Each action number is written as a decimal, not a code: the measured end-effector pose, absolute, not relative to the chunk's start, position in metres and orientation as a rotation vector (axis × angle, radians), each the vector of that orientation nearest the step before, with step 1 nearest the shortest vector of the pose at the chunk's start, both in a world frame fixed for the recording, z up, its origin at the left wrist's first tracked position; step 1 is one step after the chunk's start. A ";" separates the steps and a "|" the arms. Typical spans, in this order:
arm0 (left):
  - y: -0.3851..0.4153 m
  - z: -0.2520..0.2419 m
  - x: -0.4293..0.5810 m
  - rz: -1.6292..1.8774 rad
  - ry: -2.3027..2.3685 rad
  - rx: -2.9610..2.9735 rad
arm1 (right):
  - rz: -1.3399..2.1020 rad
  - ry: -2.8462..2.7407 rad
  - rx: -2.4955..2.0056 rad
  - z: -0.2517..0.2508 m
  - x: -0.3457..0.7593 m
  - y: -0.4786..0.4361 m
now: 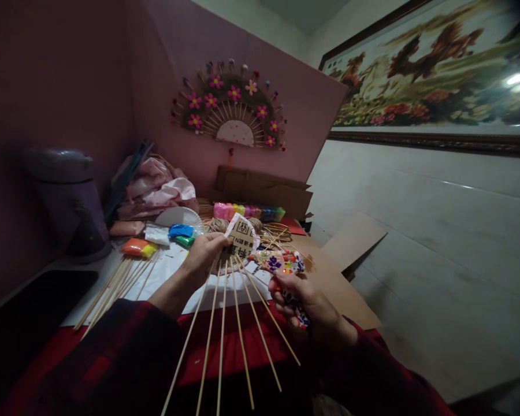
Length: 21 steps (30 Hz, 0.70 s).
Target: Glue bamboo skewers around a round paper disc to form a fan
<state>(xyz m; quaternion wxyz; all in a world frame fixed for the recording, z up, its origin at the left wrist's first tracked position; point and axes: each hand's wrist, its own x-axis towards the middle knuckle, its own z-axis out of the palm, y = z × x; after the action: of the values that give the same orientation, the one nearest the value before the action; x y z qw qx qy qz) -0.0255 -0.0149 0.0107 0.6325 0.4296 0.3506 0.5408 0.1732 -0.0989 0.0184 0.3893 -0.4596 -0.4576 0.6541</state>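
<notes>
My left hand (203,258) is closed on the edge of a small rounded cardboard piece (242,234) with printed characters and a pink rim. From its lower edge several thin wooden sticks (237,323) fan out toward me. My right hand (314,303) wraps the handle of a floral-patterned glue gun (275,261), and a small red light shows on its body. The gun's nozzle points left, close to the cardboard where the sticks meet it; whether it touches cannot be made out.
Packets of coloured clay (139,247), loose sticks (117,283), twine (218,226) and a row of coloured clay packs (247,211) lie on the table. At left stands a purple bottle (71,202). A flower-decorated stick fan (234,110) is on the pink board behind; brown cardboard (329,277) lies right.
</notes>
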 end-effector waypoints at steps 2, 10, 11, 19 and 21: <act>-0.014 0.010 -0.026 1.227 0.794 0.972 | 1.658 -1.159 -1.163 0.018 0.173 -0.099; -0.007 0.005 -0.027 1.217 0.796 0.949 | 1.589 -1.158 -1.153 0.017 0.171 -0.103; -0.007 0.005 -0.027 1.219 0.797 0.948 | 1.590 -1.155 -1.145 0.017 0.171 -0.103; -0.005 0.005 -0.028 1.237 0.808 0.924 | 1.611 -1.102 -1.128 0.020 0.170 -0.103; -0.005 0.005 -0.028 1.231 0.799 0.918 | 1.622 -1.108 -1.134 0.019 0.169 -0.102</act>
<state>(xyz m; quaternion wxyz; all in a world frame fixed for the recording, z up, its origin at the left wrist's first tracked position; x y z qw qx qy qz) -0.0277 -0.0053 0.0048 0.6480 0.4039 0.3516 0.5416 0.1688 -0.1020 0.0190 0.4231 -0.4530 -0.4428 0.6479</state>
